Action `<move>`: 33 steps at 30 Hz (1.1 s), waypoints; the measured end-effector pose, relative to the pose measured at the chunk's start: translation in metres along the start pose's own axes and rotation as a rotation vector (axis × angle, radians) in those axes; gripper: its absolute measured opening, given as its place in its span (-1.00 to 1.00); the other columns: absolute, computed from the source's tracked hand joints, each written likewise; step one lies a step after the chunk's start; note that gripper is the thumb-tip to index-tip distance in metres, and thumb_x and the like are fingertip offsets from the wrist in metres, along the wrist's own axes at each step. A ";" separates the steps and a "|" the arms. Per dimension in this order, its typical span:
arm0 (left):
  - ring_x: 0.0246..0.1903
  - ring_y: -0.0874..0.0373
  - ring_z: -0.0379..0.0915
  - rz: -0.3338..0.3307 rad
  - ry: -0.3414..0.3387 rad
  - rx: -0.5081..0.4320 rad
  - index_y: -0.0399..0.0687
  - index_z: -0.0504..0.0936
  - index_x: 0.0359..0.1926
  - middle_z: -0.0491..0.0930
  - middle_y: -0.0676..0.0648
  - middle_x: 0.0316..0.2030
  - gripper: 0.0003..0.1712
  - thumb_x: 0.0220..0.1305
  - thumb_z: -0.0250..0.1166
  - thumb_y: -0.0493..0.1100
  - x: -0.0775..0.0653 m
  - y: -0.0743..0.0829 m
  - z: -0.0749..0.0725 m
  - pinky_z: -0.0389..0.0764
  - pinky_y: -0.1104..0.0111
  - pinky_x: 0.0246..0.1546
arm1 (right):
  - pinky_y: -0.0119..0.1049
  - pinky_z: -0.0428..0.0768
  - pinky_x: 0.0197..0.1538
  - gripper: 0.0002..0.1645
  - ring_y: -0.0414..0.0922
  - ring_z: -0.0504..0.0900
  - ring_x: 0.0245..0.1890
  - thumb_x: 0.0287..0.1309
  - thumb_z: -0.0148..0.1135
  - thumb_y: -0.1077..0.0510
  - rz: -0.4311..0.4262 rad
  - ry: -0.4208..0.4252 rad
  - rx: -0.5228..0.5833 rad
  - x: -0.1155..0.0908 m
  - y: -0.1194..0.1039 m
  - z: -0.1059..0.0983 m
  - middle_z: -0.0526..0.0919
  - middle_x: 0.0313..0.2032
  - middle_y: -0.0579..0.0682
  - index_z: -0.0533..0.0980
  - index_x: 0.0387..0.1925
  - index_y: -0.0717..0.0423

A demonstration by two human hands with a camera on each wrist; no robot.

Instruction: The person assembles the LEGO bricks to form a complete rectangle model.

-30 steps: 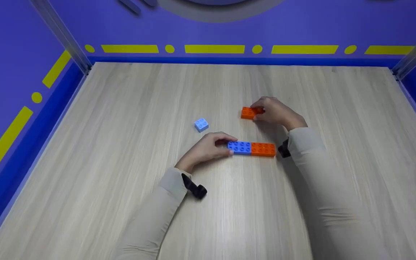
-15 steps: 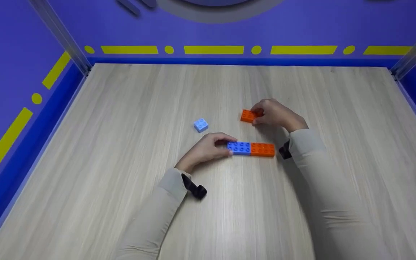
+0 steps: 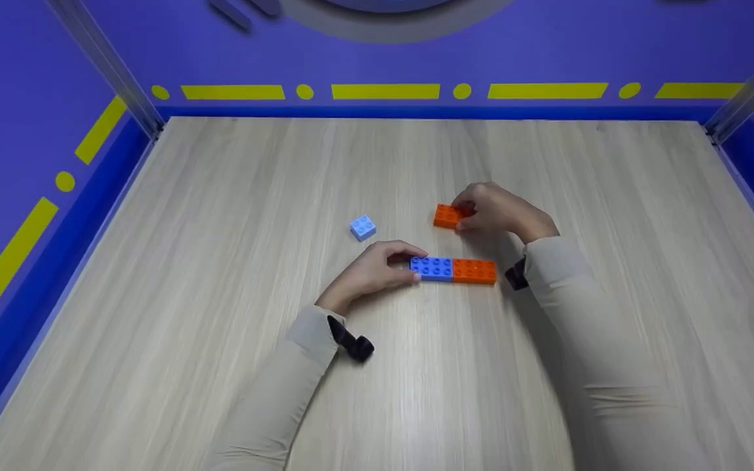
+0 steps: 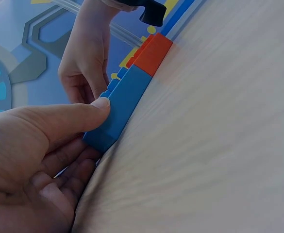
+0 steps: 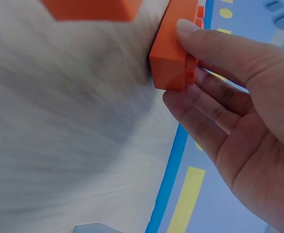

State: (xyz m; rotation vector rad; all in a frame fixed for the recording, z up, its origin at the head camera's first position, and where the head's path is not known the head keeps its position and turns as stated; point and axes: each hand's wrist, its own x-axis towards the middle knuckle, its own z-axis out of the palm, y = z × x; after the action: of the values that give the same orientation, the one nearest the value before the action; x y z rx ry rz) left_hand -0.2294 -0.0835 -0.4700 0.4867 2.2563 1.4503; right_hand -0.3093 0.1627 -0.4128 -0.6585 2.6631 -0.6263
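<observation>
My left hand [image 3: 377,269] pinches the left end of a blue toy building brick [image 3: 431,269] between thumb and fingers. End to end with it, on the right, lies an orange brick [image 3: 474,271]; both rest on the tabletop, studs up. Farther back, my right hand [image 3: 498,209] grips a second orange brick [image 3: 446,216], its thumb [image 5: 190,31] on the near side in the right wrist view. The fingers cover that brick's right part. A small light blue brick [image 3: 363,227] stands alone to the left, beyond my left hand.
The wood-grain table [image 3: 252,196] is bordered by blue-purple panels [image 3: 377,62] with yellow dashes at the back and both sides. A black wrist camera mount [image 3: 354,343] sits on the left cuff, another [image 3: 516,275] on the right.
My right hand has drawn the orange brick slightly toward me and a little left, closer to the blue and orange row. The left hand and that row stay in place.
</observation>
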 end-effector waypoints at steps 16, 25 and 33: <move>0.16 0.20 0.38 -0.012 0.007 0.019 0.18 0.63 0.07 0.54 0.08 0.13 -0.56 0.13 0.40 -0.17 0.000 0.000 -0.001 0.31 0.25 0.30 | -0.04 0.55 0.13 -0.57 0.03 0.58 -0.05 0.07 0.38 0.22 -0.029 -0.005 0.011 -0.010 -0.006 -0.004 0.65 -0.02 0.12 0.60 0.03 0.19; 0.14 0.17 0.38 0.003 0.004 0.000 0.11 0.63 0.07 0.55 0.03 0.12 -0.56 0.13 0.39 -0.21 -0.001 0.000 -0.001 0.32 0.27 0.29 | -0.05 0.56 0.11 -0.59 0.03 0.58 -0.04 0.08 0.37 0.22 -0.051 0.010 0.022 -0.018 -0.004 -0.005 0.64 -0.03 0.12 0.61 0.01 0.19; 0.15 0.17 0.38 -0.002 -0.001 -0.002 0.13 0.63 0.07 0.55 0.04 0.12 -0.57 0.13 0.39 -0.20 -0.002 0.000 -0.001 0.32 0.25 0.29 | -0.06 0.57 0.11 -0.56 0.00 0.59 -0.02 0.07 0.38 0.20 -0.052 -0.008 0.037 -0.023 -0.005 -0.004 0.64 -0.01 0.07 0.61 0.04 0.13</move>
State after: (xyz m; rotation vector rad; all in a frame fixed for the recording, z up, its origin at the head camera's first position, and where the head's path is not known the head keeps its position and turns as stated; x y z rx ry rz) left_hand -0.2283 -0.0848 -0.4690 0.4844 2.2541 1.4510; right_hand -0.2898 0.1718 -0.4023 -0.7202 2.6279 -0.6837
